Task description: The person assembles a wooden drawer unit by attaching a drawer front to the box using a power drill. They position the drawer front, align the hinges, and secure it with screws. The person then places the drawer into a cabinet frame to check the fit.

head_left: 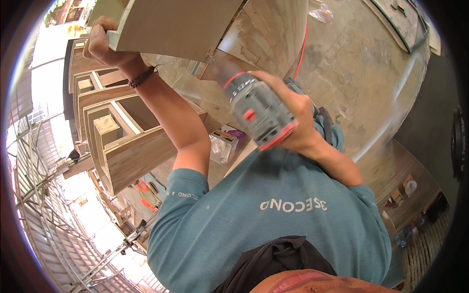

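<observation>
My left hand (105, 46) grips the left end of a brown wooden panel (178, 29), its fingers bent around the pale edge. In my right hand (295, 112) is a grey and red cordless drill (261, 112), held by its handle. The drill points up and left, with its front end blurred close to the panel's lower right corner. Whether the bit touches the wood I cannot tell. Behind that corner stands another wooden piece with streaky grain (266, 34).
Open wooden cabinet frames (134, 158) stand on the left. A clear plastic box (223, 146) lies below my left forearm, and orange-handled tools (146, 202) lie farther down. A red hose (302, 46) crosses the concrete floor (351, 53). A dark-edged panel (398, 22) is at the far right.
</observation>
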Available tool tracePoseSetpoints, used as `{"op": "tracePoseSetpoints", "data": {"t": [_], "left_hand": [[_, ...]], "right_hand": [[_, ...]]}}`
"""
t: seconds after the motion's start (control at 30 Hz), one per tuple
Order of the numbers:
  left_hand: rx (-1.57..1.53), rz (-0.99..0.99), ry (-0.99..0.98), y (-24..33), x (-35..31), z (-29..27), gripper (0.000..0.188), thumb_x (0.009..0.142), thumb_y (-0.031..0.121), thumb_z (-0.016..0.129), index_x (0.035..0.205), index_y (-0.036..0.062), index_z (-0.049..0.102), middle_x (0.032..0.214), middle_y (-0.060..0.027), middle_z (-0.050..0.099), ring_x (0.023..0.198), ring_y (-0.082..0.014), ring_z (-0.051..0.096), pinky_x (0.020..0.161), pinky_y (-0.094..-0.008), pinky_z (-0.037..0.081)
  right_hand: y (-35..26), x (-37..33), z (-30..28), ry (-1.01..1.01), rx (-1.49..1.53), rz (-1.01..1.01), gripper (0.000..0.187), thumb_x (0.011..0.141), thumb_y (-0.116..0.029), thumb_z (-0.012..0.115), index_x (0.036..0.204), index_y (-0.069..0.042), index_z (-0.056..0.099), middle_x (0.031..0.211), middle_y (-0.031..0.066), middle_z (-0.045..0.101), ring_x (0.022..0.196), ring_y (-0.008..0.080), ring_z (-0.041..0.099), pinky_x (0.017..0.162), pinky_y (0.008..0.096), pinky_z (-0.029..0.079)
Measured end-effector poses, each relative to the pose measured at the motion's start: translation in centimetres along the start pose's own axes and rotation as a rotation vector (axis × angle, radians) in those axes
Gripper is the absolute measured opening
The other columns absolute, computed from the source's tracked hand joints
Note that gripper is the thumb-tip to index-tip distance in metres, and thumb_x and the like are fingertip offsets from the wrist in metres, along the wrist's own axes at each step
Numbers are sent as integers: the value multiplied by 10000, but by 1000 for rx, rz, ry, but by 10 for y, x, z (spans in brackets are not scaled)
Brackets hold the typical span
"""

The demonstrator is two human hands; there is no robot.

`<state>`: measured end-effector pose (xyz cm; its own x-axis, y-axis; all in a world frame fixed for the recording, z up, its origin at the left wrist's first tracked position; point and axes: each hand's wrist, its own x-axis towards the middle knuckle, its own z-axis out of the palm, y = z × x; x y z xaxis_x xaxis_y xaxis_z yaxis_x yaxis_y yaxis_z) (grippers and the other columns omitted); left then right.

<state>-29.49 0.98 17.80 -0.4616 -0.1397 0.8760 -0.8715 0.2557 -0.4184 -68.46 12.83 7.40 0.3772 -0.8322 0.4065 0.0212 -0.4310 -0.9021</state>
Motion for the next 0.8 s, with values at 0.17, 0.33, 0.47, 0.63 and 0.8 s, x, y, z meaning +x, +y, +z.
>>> {"op": "tracePoseSetpoints", "data": {"t": [0.17, 0.33, 0.47, 0.63, 0.8], "left_hand": [[59, 104, 98, 4, 7, 6, 462, 950, 473, 628, 1008, 36, 490, 668, 33, 606, 705, -130, 445, 676, -282, 383], [-18, 113, 98, 16, 21, 7, 484, 952, 488, 622, 1028, 31, 484, 669, 33, 598, 620, -110, 443, 657, -280, 364], [-7, 43, 114, 22, 19, 9, 498, 949, 506, 618, 1007, 29, 487, 676, 36, 596, 638, -110, 450, 654, -283, 360], [14, -86, 41, -6, -8, 5, 528, 925, 531, 634, 970, 24, 496, 699, 43, 607, 682, -122, 454, 672, -288, 364], [34, -16, 85, -19, -6, 3, 574, 897, 594, 620, 911, 33, 503, 631, 66, 566, 662, -126, 440, 662, -288, 361]], "right_hand": [[12, -1, -21, 47, 145, 34, 738, 593, -97, 840, 1273, -14, 566, 1039, 121, 715, 909, 258, 709, 816, 316, 539], [15, -5, -44, -26, 254, 288, 568, 674, -47, 788, 1200, 18, 582, 1035, 87, 683, 914, 193, 655, 838, 332, 524], [20, -3, -48, -111, 475, 597, 599, 689, -57, 803, 1227, -6, 544, 1147, 99, 623, 1043, 181, 604, 898, 346, 491], [32, -8, -35, -71, 333, 455, 697, 691, -110, 841, 1280, -13, 482, 1185, 111, 600, 1072, 223, 602, 929, 359, 484], [35, -8, -24, -127, 305, 429, 768, 700, -155, 862, 1315, 3, 430, 1240, 132, 579, 1129, 247, 592, 967, 358, 473]]}}
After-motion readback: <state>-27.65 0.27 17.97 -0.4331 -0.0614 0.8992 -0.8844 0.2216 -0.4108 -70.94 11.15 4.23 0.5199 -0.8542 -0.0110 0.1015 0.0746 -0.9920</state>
